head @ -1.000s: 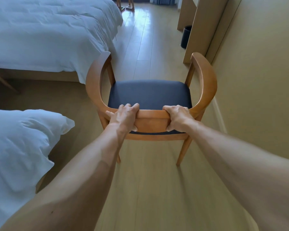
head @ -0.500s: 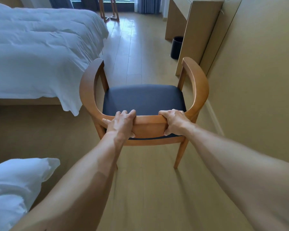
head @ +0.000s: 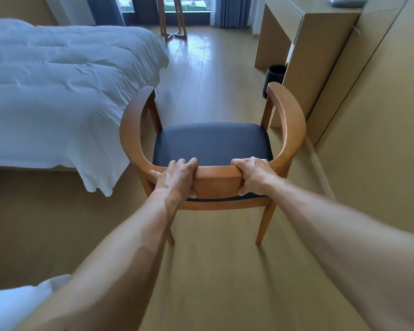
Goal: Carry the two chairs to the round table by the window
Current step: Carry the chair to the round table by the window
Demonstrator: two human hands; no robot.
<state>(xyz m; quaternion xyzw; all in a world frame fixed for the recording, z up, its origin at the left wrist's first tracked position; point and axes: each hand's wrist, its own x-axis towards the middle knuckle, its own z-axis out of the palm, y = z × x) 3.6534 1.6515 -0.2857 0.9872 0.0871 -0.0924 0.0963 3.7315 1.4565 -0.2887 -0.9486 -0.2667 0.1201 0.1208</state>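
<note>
Head view. Item: wooden chair, dark seat, centre of the plank floor, backrest toward the person. Left hand and right hand both clenched over the backrest's top rail. Round table by the window at 12 o'clock, well apart. Bed at 10 o'clock; desk and black bin at 1 o'clock.

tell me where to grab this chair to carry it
By the curved backrest rail, from behind. On the chair it is the nearest part, thin enough for fingers to wrap; the left hand and right hand grip it apart.
</note>
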